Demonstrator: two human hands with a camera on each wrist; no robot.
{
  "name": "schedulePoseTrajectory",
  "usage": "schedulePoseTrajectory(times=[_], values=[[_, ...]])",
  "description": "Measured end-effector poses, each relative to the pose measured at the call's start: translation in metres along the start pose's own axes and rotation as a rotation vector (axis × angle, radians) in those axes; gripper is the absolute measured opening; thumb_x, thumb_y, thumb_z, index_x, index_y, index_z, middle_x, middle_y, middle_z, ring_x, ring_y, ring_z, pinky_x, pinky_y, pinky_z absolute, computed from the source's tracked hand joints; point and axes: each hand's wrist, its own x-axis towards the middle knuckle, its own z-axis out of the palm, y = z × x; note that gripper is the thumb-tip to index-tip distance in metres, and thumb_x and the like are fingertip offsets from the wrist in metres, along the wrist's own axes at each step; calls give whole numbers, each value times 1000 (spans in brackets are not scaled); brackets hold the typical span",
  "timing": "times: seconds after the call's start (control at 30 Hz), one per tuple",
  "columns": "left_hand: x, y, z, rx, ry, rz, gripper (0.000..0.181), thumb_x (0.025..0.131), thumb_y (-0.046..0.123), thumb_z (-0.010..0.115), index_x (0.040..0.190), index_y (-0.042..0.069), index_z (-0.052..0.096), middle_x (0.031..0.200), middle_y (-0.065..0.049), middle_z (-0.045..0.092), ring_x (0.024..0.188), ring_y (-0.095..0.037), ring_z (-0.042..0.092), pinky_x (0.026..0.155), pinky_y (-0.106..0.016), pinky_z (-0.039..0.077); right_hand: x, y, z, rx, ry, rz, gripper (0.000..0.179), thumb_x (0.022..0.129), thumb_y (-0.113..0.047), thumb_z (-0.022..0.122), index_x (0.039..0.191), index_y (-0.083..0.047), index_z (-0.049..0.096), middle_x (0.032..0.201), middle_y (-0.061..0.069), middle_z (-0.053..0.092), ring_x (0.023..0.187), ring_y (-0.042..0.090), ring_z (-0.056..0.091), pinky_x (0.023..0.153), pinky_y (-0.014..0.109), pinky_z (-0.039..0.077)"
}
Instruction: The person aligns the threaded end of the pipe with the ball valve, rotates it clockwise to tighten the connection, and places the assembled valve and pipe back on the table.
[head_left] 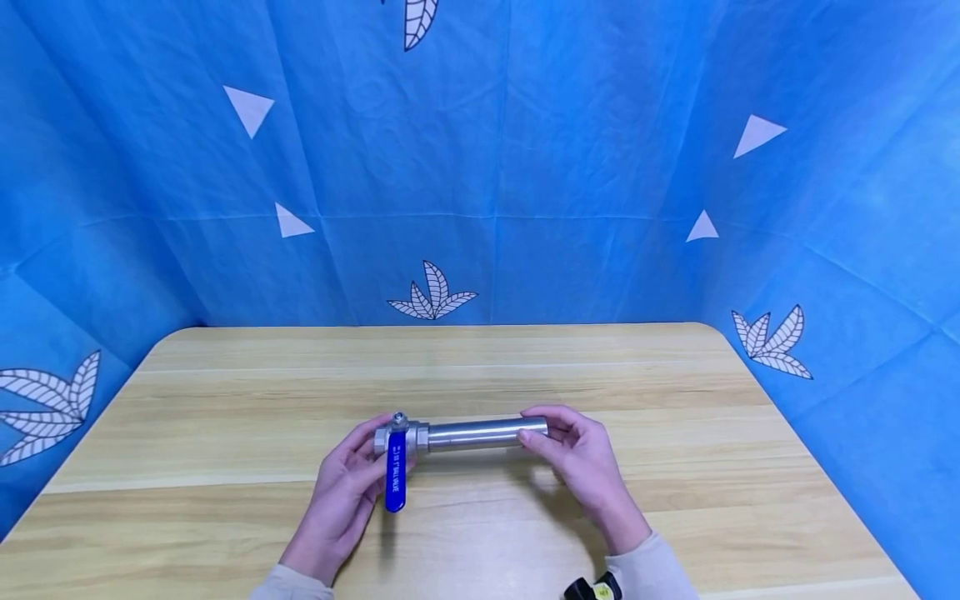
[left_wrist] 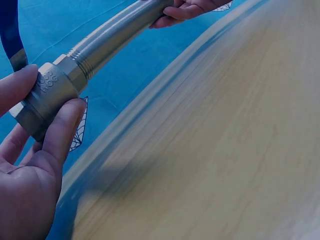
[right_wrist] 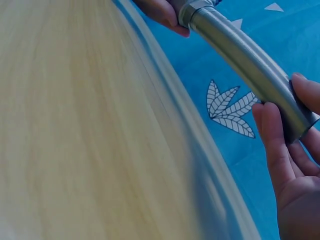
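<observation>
Above the table, my left hand grips the steel body of a ball valve that has a blue lever handle pointing toward me. A straight steel pipe joins the valve's right side, and a few turns of its thread show at the joint in the left wrist view. The pipe's free end is pinched by my right hand, thumb on the near side and fingers behind. Valve and pipe lie level, side to side, in the head view.
Pale wood-grain tabletop lies under both hands, with rounded far corners. A blue curtain printed with white triangles and leaves hangs behind and on both sides. Near my right cuff sits a black device with a yellow label.
</observation>
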Motion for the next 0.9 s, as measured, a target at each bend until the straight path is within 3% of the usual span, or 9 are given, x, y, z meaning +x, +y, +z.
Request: schedulePoseTrajectory(times=[0.23,0.43,0.67,0.9], values=[[0,-3,3,67,15,32,50,94,-6,72,136,20,68,128,6,76,113,-13,74,99,-27,66,2,-5,3,61,60,40,36,92,-5,82,126,5,72,102,7,80,88,23,78,92,39,70],[-1,-3,4,99,14,39,47,95,-3,73,135,21,69,124,8,78,113,-11,73,96,-22,64,1,-10,4,92,104,26,34,93,-5,81,123,7,72,100,8,79,85,21,76,89,38,71],[1,0,9,79,27,-27,60,93,-5,75,150,1,56,135,-6,72,119,-17,74,103,-35,65,-1,-13,8,90,148,5,30,94,-8,82,119,7,74,95,9,78,79,19,75,80,33,71],[1,1,10,64,17,-48,62,94,-4,75,152,0,55,143,-12,66,122,-19,73,104,-39,65,-1,-15,10,75,187,-5,27,95,-8,81,117,6,75,91,4,77,74,18,74,75,29,69]])
